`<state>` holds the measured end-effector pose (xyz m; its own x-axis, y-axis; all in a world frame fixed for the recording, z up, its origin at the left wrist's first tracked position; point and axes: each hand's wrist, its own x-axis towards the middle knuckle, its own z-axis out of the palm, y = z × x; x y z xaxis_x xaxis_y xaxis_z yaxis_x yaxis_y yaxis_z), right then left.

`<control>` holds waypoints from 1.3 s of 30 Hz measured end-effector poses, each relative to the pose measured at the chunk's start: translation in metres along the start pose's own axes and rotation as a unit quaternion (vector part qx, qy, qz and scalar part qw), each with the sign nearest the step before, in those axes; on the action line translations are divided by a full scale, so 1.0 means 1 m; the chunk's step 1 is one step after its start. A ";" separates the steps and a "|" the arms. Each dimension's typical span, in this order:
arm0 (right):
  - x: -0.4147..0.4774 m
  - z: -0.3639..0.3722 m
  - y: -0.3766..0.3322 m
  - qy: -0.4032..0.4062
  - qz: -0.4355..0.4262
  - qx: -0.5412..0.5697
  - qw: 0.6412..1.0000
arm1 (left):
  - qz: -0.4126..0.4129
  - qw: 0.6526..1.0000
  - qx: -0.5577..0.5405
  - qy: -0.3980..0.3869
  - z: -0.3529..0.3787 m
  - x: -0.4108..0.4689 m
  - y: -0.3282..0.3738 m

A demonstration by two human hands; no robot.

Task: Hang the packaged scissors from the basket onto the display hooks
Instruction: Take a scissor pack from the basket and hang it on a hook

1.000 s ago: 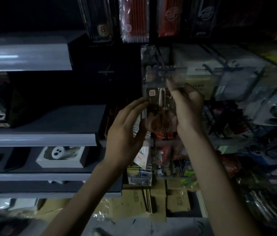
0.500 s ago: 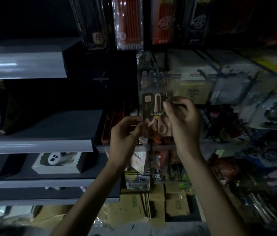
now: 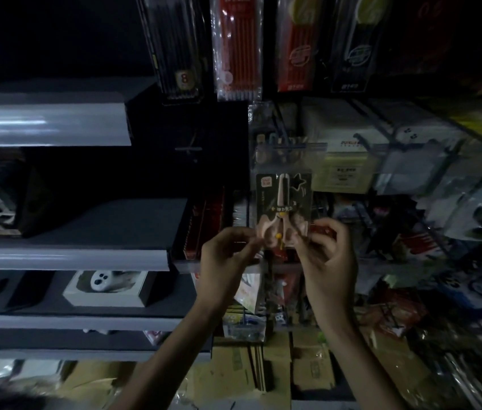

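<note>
A packaged pair of pink scissors (image 3: 283,202) on a dark card hangs in the middle of the dim display, its clear top flap up at the hook (image 3: 281,128). My left hand (image 3: 227,261) pinches the pack's lower left corner. My right hand (image 3: 327,258) pinches its lower right corner. Both hands sit just below the scissor handles. Whether the flap is fully seated on the hook is too dark to tell. The basket is out of view.
Pencil packs (image 3: 238,48) hang above. Grey shelves (image 3: 65,255) jut out at left, one bearing a white boxed item (image 3: 105,287). Hanging packets crowd the right side (image 3: 470,208). Cardboard boxes (image 3: 263,368) lie below.
Both hands have slid down from the pack's top and middle to its bottom corners. The pack now hangs lower and shows its full front. The view has tilted slightly upward.
</note>
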<state>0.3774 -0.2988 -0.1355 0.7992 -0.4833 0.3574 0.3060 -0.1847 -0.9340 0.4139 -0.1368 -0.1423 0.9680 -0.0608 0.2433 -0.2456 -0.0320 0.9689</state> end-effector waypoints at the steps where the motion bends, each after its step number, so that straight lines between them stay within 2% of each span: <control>1: 0.001 0.000 -0.001 0.000 0.000 0.003 1.000 | -0.001 1.000 -0.007 0.003 0.000 0.002 0.001; 11: 0.036 0.017 0.003 0.013 0.021 -0.002 1.000 | -0.032 0.995 -0.066 0.062 0.007 0.023 0.011; 19: 0.061 0.042 0.009 0.039 0.027 -0.016 0.999 | -0.019 0.990 -0.082 0.113 0.016 0.050 0.008; 27: 0.089 0.060 0.005 0.073 0.026 -0.023 0.997 | 0.000 0.991 -0.067 0.115 0.019 0.075 0.003; 31: 0.087 0.059 0.012 0.051 0.042 -0.013 0.998 | -0.011 0.992 -0.062 0.114 0.023 0.079 -0.005; 35: 0.084 0.057 0.024 0.025 0.042 -0.047 0.998 | -0.025 0.994 -0.040 0.103 0.023 0.081 -0.018; 39: 0.087 0.059 0.031 0.005 0.080 -0.044 0.996 | -0.035 0.996 -0.003 0.080 0.021 0.087 -0.024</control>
<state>0.4872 -0.2963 -0.1332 0.8291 -0.5203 0.2045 0.1283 -0.1789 -0.9755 0.5029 -0.1625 -0.1456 0.9785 0.1013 0.1795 -0.1780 -0.0237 0.9837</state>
